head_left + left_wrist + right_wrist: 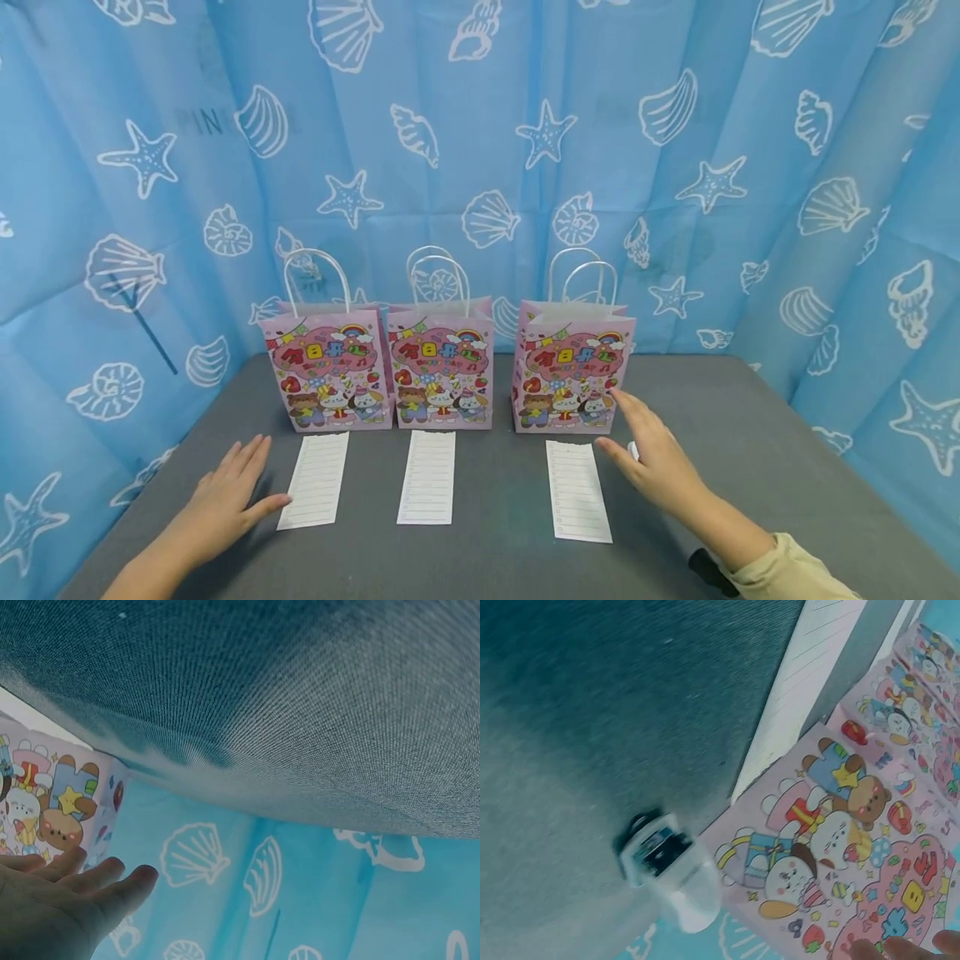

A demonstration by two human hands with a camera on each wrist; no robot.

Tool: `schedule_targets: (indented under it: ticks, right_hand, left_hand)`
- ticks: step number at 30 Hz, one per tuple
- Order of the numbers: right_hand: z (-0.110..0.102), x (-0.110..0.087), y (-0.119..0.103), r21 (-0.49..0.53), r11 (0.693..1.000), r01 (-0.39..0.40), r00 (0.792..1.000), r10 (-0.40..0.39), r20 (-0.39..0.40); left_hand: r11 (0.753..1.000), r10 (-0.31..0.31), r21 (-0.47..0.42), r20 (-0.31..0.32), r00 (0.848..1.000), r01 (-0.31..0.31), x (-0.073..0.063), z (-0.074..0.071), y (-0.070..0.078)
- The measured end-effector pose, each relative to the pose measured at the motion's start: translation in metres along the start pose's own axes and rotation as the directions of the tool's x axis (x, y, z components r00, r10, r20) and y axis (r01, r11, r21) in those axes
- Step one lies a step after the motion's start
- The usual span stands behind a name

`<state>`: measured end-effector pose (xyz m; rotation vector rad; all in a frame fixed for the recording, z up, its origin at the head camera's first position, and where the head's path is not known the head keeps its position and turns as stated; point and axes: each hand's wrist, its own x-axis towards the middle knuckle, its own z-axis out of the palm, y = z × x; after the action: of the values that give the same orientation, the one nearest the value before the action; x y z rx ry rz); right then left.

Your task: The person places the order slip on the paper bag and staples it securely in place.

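My left hand (220,500) is held with fingers spread at the left, its thumb at the edge of the left paper slip (317,483). The right hand (658,458) has its fingers extended near the right gift bag (573,371), between it and me; its fingertips (900,949) show at a corner of the right wrist view. Mostly hidden behind that hand in the head view, a small white plastic object with a dark opening (686,889) sits on the table beside the bag. The right lined slip (579,492) lies in front of this bag. Both hands hold nothing.
Two more pink gift bags, the left one (330,367) and the middle one (441,367), stand upright with handles raised. A middle slip (426,477) lies on the grey table (495,558). A dark object (711,571) is by the right sleeve. Blue shell-patterned curtain (480,108) hangs behind.
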<state>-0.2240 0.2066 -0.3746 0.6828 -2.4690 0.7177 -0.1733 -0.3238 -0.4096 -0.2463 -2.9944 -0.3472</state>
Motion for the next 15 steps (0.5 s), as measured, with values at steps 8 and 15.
schedule_targets:
  ticks: [8, 15]
  right_hand:
    - [0.009, 0.001, -0.019, 0.138, 0.988, -0.071, 0.996, 0.062, 0.070]
    - [0.012, 0.005, -0.028, 0.173, 0.980, -0.102, 0.990, 0.084, 0.112]
  left_hand:
    - [1.000, 0.020, 0.004, -0.004, 1.000, -0.020, -0.003, 0.005, 0.003]
    - [1.000, 0.030, 0.004, -0.005, 1.000, -0.030, 0.001, 0.007, 0.009]
